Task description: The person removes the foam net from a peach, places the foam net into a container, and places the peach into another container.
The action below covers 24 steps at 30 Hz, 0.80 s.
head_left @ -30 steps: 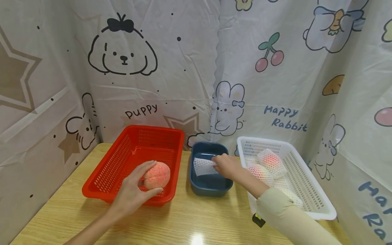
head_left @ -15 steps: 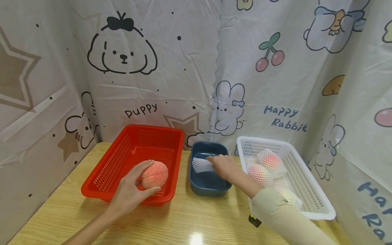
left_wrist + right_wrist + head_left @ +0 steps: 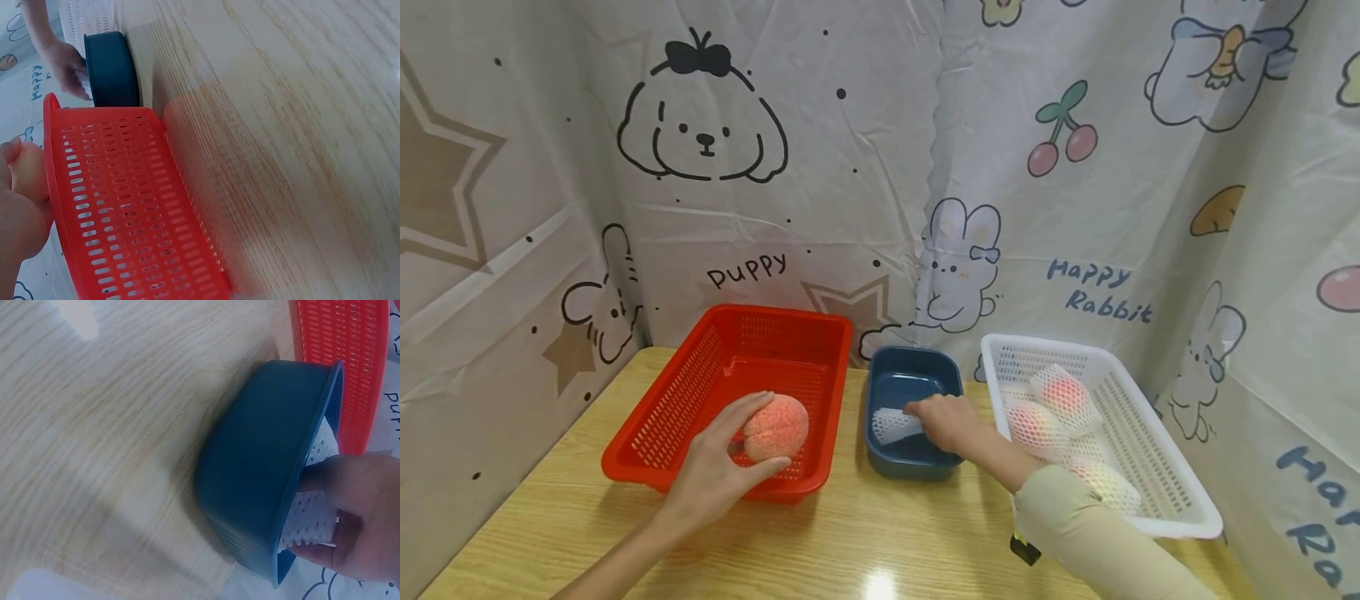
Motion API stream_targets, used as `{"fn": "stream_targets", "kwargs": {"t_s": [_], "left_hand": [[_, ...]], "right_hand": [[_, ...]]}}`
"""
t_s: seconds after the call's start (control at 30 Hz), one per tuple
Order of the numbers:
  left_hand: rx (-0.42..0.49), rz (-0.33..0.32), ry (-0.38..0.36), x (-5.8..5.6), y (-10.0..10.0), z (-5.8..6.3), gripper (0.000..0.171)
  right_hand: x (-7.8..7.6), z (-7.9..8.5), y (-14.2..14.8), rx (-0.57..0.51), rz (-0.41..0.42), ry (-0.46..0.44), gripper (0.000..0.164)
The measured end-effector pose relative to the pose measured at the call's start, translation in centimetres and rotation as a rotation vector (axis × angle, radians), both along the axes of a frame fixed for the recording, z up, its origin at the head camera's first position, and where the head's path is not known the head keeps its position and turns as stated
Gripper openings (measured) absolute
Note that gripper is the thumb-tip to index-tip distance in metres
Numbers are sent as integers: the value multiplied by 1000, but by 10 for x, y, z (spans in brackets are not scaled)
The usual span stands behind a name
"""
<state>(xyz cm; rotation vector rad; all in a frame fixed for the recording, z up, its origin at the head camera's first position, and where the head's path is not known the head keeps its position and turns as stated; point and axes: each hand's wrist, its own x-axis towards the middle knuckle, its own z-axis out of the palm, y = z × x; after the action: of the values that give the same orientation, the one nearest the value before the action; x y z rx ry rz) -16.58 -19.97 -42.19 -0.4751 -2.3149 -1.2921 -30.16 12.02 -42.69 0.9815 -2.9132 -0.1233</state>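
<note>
My left hand [image 3: 718,462] grips a pinkish peach [image 3: 777,427] between thumb and fingers, over the front part of the red plastic basket [image 3: 730,333]. In the left wrist view the peach [image 3: 30,172] shows beside the basket's rim. My right hand [image 3: 951,427] pinches a white foam net sleeve [image 3: 895,425] inside the dark blue tub [image 3: 913,468]. From the right wrist view, the foam net [image 3: 309,519] sits at the tub's mouth between thumb and fingers, with part of it hidden by the thumb.
On the right, a white basket [image 3: 1183,492] holds several peaches [image 3: 1063,396] in foam nets. A small black and yellow object [image 3: 1024,550] hangs by my right sleeve. The wooden table [image 3: 820,558] runs up to a printed curtain [image 3: 850,150] behind the containers.
My right hand has shifted slightly left, and the foam net has dropped lower toward the front of the blue tub. My left hand and the peach have drifted slightly left.
</note>
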Motion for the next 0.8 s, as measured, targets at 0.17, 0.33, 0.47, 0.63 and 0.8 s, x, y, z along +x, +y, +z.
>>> {"fn": "stream_targets", "kwargs": {"t_s": [0.17, 0.33, 0.47, 0.63, 0.8], "left_hand": [[-8, 2, -9, -1, 0, 1, 78], [-12, -1, -12, -1, -1, 2, 77], [-11, -2, -5, -2, -2, 2, 76], [-9, 0, -26, -2, 0, 2, 75], [-6, 1, -30, -1, 0, 3, 75]], "right_hand": [[3, -3, 0, 32, -17, -94, 36], [7, -2, 1, 47, -18, -227, 34], [7, -2, 1, 76, -13, -288, 32], [6, -2, 1, 83, -26, -324, 38], [5, -2, -1, 76, -70, -372, 45]]}}
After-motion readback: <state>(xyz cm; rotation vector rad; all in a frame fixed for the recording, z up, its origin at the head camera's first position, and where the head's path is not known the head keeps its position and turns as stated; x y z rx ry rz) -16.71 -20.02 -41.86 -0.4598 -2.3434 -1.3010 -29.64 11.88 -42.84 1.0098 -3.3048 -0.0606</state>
